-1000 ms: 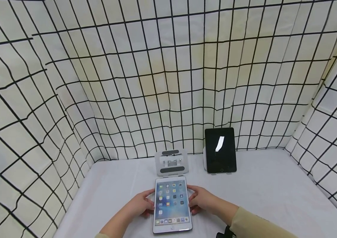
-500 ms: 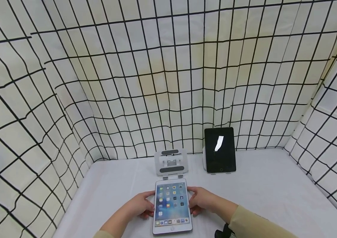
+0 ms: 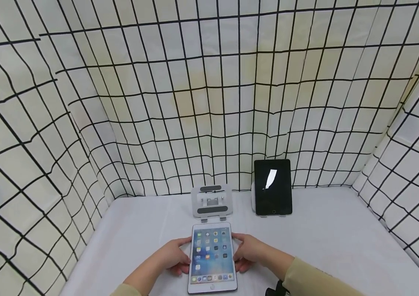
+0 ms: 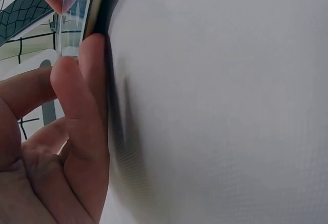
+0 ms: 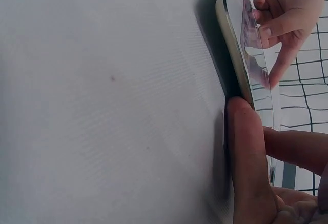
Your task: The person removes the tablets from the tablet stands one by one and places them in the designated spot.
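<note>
Screen up and lit, the white iPad sat gripped between both hands; the left hand was bent onto its left long edge, the right hand onto its right, each with a digit tucked at the underside; whether its near end cleared the white cloth, I couldn't tell; and here was the danger, to my eye: an edge-only hold, so uneven lifting could tip it, a slipping digit could drop a corner; tight quarters just beyond the iPad's far edge, where the folding tablet stand poked out two support hooks; a low forward push could have knocked them; beyond and to the right of the iPad stood the black tablet, easily clipped by a wide swing; the roomiest stretches of cloth ran to the iPad's left and right; well beyond it, the gridded curtain walled things off.
</note>
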`<state>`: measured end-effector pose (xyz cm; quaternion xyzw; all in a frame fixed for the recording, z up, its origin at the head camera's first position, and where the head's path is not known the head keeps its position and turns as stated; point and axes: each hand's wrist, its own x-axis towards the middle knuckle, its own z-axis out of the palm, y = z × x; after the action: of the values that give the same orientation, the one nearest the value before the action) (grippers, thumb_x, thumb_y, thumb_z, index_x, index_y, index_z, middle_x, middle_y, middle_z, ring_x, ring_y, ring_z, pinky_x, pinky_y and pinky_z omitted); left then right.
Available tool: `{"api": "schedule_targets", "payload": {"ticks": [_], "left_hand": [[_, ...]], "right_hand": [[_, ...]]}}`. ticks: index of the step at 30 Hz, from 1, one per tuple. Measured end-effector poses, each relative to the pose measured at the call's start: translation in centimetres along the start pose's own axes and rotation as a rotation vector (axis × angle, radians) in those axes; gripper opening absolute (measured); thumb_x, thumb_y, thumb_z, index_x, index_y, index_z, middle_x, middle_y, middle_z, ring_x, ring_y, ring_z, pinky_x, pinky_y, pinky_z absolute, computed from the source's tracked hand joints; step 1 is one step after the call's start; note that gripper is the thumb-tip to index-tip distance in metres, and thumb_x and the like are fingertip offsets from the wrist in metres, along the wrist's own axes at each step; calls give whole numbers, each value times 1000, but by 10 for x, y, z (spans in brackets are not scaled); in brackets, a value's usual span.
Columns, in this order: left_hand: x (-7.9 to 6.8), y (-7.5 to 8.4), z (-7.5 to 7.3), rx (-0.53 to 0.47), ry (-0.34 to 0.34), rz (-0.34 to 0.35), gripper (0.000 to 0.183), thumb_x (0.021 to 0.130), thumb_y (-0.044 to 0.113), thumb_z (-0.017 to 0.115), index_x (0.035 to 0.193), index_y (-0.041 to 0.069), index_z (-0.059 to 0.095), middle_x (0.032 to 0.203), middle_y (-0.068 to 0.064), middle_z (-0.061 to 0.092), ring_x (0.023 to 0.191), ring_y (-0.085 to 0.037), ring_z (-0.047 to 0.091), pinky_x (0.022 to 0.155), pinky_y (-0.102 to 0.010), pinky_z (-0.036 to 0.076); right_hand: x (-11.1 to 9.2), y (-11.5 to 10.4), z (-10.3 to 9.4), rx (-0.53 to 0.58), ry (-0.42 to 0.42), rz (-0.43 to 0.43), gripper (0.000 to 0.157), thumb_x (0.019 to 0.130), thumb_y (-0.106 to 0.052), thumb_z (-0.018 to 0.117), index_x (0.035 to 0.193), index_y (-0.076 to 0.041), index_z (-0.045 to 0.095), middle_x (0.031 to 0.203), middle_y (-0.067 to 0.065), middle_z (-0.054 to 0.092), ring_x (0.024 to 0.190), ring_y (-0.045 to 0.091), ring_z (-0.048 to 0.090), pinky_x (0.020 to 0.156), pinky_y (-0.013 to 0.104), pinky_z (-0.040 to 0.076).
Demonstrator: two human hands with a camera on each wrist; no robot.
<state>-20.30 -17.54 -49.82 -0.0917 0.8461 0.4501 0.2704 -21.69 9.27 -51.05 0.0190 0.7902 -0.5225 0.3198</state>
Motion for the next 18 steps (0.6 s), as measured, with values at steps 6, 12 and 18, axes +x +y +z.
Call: {"api": "schedule_targets", "payload": {"ticks": [6, 12, 18], "left_hand": [[-1, -1, 0, 61, -6, -9, 79, 82, -1, 72, 153, 9, 38, 75, -9, 69, 55, -15, 67, 49, -23, 52], [0, -2, 2, 106, -11, -6, 82, 82, 2, 75, 153, 10, 36, 73, -9, 68, 56, -17, 67, 49, -25, 53], [1, -1, 2, 146, -2, -29, 83, 82, 6, 77, 154, 12, 36, 73, -8, 68, 56, -17, 67, 49, -25, 52]], "right_hand": [[-2, 4, 3, -5, 20, 20, 80, 82, 4, 72, 153, -10, 38, 78, 18, 68, 53, 17, 67, 49, 25, 54], [-1, 6, -1, -71, 30, 11, 81, 80, -3, 79, 151, -14, 42, 67, 11, 65, 47, 14, 61, 44, 24, 51], [-1, 9, -5, -118, 36, -4, 82, 79, -9, 82, 150, -19, 44, 58, 5, 59, 42, 11, 52, 40, 22, 45]]}}
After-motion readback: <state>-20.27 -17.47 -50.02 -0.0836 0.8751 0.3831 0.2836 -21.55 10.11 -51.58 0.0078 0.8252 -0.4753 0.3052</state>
